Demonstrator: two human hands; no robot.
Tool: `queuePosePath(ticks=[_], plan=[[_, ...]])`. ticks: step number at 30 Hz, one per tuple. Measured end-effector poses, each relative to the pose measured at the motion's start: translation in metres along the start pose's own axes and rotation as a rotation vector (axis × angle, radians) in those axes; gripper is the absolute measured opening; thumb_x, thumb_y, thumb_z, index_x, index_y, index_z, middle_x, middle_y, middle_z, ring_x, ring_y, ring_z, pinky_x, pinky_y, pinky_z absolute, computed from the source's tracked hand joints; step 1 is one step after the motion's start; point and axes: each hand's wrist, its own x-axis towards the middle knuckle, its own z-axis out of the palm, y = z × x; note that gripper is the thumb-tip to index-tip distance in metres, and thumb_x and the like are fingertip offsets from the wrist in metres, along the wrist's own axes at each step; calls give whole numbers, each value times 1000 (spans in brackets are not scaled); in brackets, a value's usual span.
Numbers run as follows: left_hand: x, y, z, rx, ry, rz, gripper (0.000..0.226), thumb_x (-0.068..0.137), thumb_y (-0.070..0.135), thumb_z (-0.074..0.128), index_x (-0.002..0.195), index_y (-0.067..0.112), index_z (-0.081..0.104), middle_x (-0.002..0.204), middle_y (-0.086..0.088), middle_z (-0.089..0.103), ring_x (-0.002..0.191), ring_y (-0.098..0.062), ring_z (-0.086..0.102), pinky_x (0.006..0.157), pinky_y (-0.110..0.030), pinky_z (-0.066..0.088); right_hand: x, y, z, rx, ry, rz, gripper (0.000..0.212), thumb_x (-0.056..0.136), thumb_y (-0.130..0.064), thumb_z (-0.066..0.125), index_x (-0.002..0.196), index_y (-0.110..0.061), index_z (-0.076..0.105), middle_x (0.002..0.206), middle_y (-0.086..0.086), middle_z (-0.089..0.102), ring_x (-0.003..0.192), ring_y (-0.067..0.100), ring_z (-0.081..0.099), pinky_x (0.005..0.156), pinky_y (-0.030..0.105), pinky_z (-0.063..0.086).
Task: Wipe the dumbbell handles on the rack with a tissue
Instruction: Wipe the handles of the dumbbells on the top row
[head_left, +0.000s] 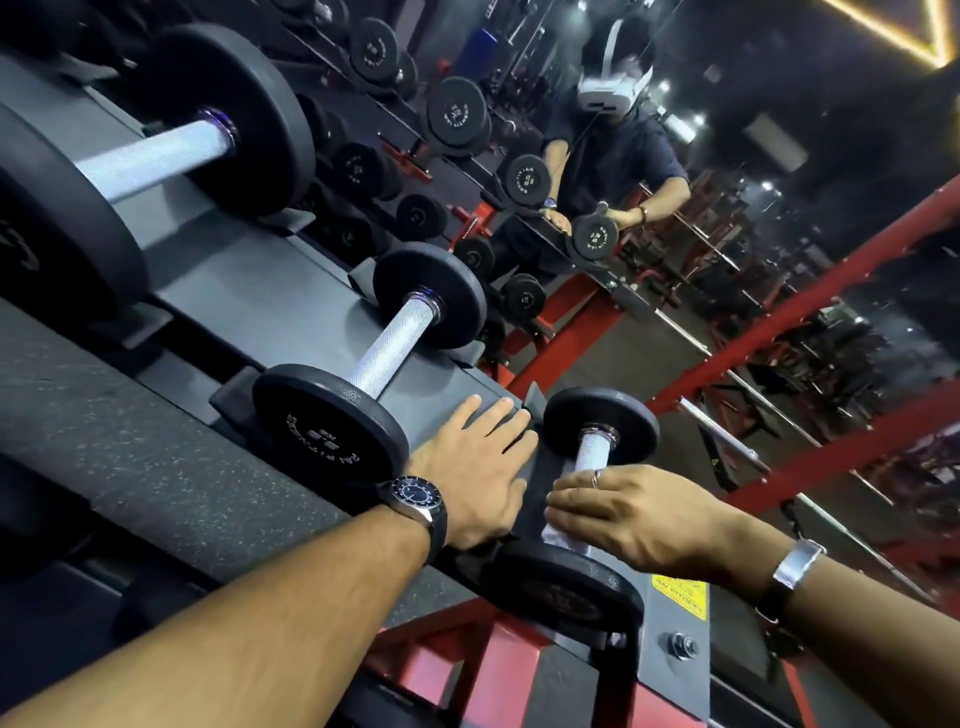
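Wiping underway: right hand (631, 512) holds white tissue (563, 538) around smallest black dumbbell's knurled steel handle (592, 449); left hand (475, 470) rests flat on grey rack shelf (291, 291). Next, likely the middle dumbbell (392, 345).

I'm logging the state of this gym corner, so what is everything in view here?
dumbbells: three, black plates with silver handles, on the rack's top tier
tissue: one, white, wrapped on the nearest dumbbell's handle
rack: one, grey shelf on red frame
mirror: one, behind the rack
warning label: one, yellow, on the rack's end
watch: one, dark-faced, left wrist
bracelet: one, silver, right wrist
left hand: flat on the shelf
right hand: pinches the tissue
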Motion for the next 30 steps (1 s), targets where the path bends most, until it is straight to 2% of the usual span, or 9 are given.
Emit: queuePosePath(ticks=[6,8,12,17,19,21,23,27,30], plan=[[0,-1,3,0,16,6,63,88,44,29,139,15,52,150,-8,46,143,-27,32,119,-52,21,2,-10,-5,98,-45,16,51,107,-22,23,109,-15,74,112,-1,71,107,16,66,95,24,48],[0,-2,4,-4,17,3,63,89,44,29,141,15,50,152,-7,44,145,-26,30,120,-52,19,4,-3,-10,70,-40,20,54,107,-20,21,107,-13,74,111,1,72,105,18,67,92,26,52],[0,-2,4,16,3,-1,66,91,45,28,147,16,45,156,-6,39,147,-25,25,121,-51,16,10,19,-7,-71,-5,267,74,107,-25,5,90,-9,75,92,5,74,90,24,70,78,34,59],[-1,-1,4,4,-1,6,60,91,44,35,144,17,46,155,-5,40,147,-25,26,121,-51,17,15,-8,-4,192,-264,185,39,96,-25,30,98,-22,69,102,-5,68,103,20,62,84,35,52],[-1,-2,3,12,-22,10,60,93,44,33,146,17,43,158,-4,36,149,-24,23,122,-50,14,15,-13,-14,335,-263,209,36,84,-16,38,99,-25,70,100,-8,68,100,19,61,80,37,52],[-1,-2,1,15,-51,-2,62,95,44,30,151,19,37,161,-3,29,151,-23,17,123,-48,9,12,-12,-18,463,-139,343,42,73,-9,37,93,-23,72,92,-7,70,90,18,61,76,37,52],[-1,0,-1,38,-99,-5,61,99,44,28,155,20,28,165,-2,20,152,-21,9,123,-47,4,6,-15,-21,524,96,548,42,69,-7,38,86,-22,73,85,-9,71,82,14,64,74,34,52],[-1,6,-6,81,-188,-53,58,104,43,24,158,21,18,167,-1,10,153,-22,2,123,-49,1,-2,-34,-21,732,353,1159,35,76,4,51,83,-29,63,75,-17,66,67,-1,56,63,15,43],[-7,11,-10,94,-235,-85,55,106,39,24,157,19,18,166,-4,11,153,-25,4,123,-48,4,-7,-54,-16,1092,531,1359,32,82,8,49,92,-22,49,64,-8,54,58,5,49,65,30,56]])
